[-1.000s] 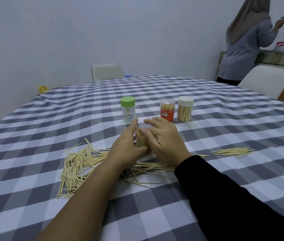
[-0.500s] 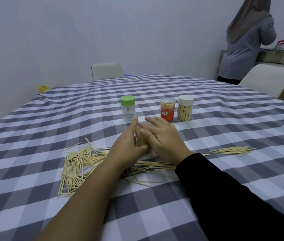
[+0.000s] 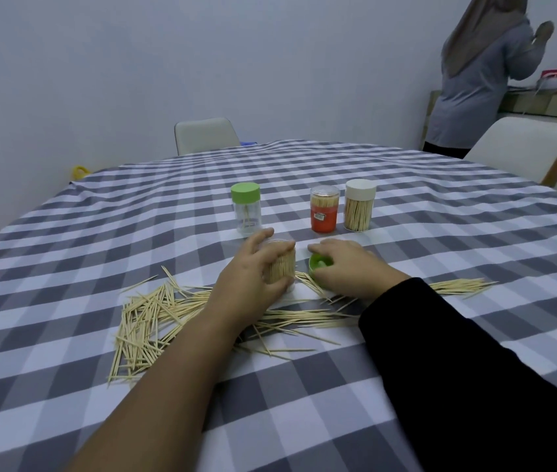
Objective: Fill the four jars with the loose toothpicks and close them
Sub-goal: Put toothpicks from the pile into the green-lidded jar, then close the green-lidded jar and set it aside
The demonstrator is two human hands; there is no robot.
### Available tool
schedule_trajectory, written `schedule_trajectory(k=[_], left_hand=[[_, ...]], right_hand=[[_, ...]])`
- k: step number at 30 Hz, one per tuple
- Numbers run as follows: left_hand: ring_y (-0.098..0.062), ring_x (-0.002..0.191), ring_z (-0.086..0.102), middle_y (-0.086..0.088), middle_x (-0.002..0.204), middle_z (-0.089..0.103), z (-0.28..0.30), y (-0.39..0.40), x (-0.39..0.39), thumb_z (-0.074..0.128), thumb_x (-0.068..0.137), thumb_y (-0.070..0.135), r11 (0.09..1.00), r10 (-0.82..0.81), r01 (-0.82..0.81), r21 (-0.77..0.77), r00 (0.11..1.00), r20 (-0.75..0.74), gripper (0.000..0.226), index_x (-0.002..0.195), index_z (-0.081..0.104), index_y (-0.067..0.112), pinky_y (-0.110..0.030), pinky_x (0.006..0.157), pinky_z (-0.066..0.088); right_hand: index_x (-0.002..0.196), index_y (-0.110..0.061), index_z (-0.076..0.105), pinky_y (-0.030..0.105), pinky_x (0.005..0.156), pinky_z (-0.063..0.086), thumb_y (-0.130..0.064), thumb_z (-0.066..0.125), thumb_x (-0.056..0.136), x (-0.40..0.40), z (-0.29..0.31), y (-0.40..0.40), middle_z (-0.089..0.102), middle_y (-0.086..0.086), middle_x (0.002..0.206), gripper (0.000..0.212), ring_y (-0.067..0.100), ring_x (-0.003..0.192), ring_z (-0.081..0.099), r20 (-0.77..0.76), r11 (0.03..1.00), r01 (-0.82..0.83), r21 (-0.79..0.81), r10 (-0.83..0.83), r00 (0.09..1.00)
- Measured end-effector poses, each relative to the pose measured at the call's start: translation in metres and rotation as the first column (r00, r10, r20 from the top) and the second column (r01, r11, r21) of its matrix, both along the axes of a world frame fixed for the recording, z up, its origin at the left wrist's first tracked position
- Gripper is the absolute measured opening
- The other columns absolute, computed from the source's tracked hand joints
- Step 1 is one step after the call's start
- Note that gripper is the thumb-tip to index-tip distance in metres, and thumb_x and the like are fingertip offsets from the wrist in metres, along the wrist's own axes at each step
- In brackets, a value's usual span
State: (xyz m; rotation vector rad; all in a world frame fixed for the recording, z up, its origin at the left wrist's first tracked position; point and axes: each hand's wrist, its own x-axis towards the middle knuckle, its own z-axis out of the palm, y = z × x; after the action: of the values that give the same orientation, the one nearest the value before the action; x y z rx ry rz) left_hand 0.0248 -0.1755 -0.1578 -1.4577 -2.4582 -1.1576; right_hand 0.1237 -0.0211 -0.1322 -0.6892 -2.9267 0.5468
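Left hand (image 3: 253,274) curls in a grasp (bare forearm), right hand (image 3: 348,267) cupped, palm down.

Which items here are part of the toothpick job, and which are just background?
In the job:
- full jar in left hand
- green lid under right hand
- green-lidded jar
- orange jar
- white-lidded jar
- loose toothpicks

Just there:
- two chairs
- yellow object
- person by the counter
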Motion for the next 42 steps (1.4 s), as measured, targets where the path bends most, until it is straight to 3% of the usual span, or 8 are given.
schedule_trajectory(k=[5,10,17,21,25,30,35,42], left_hand=[[-0.014,0.129,0.041,0.010,0.150,0.031,0.001,-0.002,0.002,0.072,0.082,0.026,1.000,0.011,-0.012,-0.012,0.995,-0.099,0.061,0.136,0.046,0.038,-0.034,0.099,0.045],[-0.015,0.128,0.043,0.007,0.148,0.036,0.005,-0.001,0.002,0.074,0.080,0.023,1.000,0.015,-0.014,0.006,0.997,-0.070,0.051,0.128,0.057,0.031,-0.034,0.101,0.043],[-0.012,0.130,0.040,0.007,0.146,0.038,0.005,-0.001,0.003,0.070,0.083,0.021,1.000,-0.001,0.000,0.026,1.000,0.020,0.074,0.144,0.033,0.036,-0.022,0.103,0.036],[-0.013,0.116,0.054,0.006,0.141,0.045,0.004,0.000,0.000,0.076,0.077,0.021,0.997,0.020,-0.038,0.074,0.974,0.226,0.096,0.148,0.016,0.040,-0.029,0.093,0.048],[-0.013,0.121,0.051,0.002,0.132,0.054,0.001,0.002,-0.002,0.079,0.073,0.029,0.996,0.039,-0.063,0.061,0.943,0.331,0.105,0.151,0.010,0.035,-0.030,0.100,0.044],[-0.016,0.113,0.057,0.004,0.118,0.063,-0.004,0.004,-0.005,0.080,0.061,0.048,0.994,0.097,-0.112,0.020,0.928,0.359,0.114,0.148,0.006,0.041,-0.043,0.099,0.045],[-0.014,0.114,0.057,0.011,0.117,0.065,-0.001,0.004,-0.006,0.075,0.072,0.034,0.995,0.071,-0.092,0.033,0.912,0.404,0.107,0.151,0.001,0.034,-0.042,0.099,0.045],[-0.007,0.107,0.061,0.008,0.120,0.065,0.003,0.003,-0.011,0.074,0.079,0.018,0.999,-0.037,0.015,0.049,0.867,0.497,0.108,0.152,-0.005,0.024,-0.033,0.095,0.049]], right_hand=[[0.146,-0.028,0.032,0.036,0.112,0.029,-0.028,0.050,0.091,0.000,-0.001,-0.003,0.031,-0.003,0.152,0.058,0.019,0.137,0.030,-0.001,1.000,-0.019,0.007,0.019,1.000],[0.145,-0.029,0.034,0.024,0.101,0.031,-0.027,0.054,0.090,0.001,0.002,-0.007,0.033,0.002,0.147,0.058,0.017,0.129,0.039,-0.231,0.993,0.009,-0.118,-0.036,0.972],[0.117,-0.024,0.047,0.017,0.055,0.048,-0.023,0.055,0.090,-0.012,0.005,-0.018,0.048,0.008,0.120,0.029,0.011,0.076,0.055,-0.549,0.849,-0.001,-0.529,-0.341,0.763],[0.130,-0.026,0.046,0.031,0.092,0.049,-0.023,0.051,0.092,-0.020,0.002,-0.026,0.050,-0.004,0.119,0.038,0.012,0.101,0.054,-0.621,0.766,-0.103,-0.635,-0.428,0.657],[0.123,-0.024,0.048,0.035,0.097,0.047,-0.020,0.054,0.091,-0.026,-0.001,-0.033,0.053,0.000,0.117,0.033,0.016,0.104,0.056,-0.641,0.688,-0.197,-0.699,-0.480,0.600],[0.101,-0.012,0.046,0.026,0.070,0.054,-0.021,0.069,0.084,-0.025,-0.009,-0.036,0.058,0.005,0.094,0.030,0.011,0.080,0.060,-0.628,0.683,-0.255,-0.684,-0.374,0.683],[0.118,-0.017,0.054,0.024,0.081,0.056,-0.007,0.073,0.079,-0.019,-0.006,-0.038,0.063,0.001,0.110,0.044,0.014,0.100,0.063,-0.607,0.741,-0.333,-0.583,-0.125,0.784],[0.132,-0.012,0.054,0.005,0.095,0.033,0.001,0.063,0.085,-0.016,0.006,-0.030,0.044,-0.011,0.134,0.050,-0.001,0.119,0.041,-0.519,0.850,-0.351,-0.394,0.109,0.848]])
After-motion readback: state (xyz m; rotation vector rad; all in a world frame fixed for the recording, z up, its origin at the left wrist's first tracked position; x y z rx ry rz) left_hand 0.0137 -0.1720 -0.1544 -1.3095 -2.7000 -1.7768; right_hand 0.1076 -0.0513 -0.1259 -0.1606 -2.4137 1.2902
